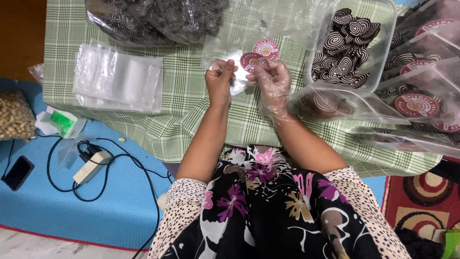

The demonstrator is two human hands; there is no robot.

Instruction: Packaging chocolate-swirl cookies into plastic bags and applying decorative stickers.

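My left hand (220, 80) is bare and pinches the edge of a clear plastic pouch (238, 76) above the green checked cloth (182, 103). My right hand (273, 81), in a thin clear plastic glove, holds the same pouch by a round red sticker (252, 62) on its front. A second round red sticker (266, 49) shows just behind it. Both hands meet over the cloth's middle.
A stack of empty clear pouches (117, 79) lies left. A clear tub of dark spiral cookies (346, 45) stands right, with filled, stickered pouches (417, 96) beyond. A big bag of cookies (153, 19) lies at the top. A phone (17, 172), cable and power strip (91, 165) lie on the blue mat.
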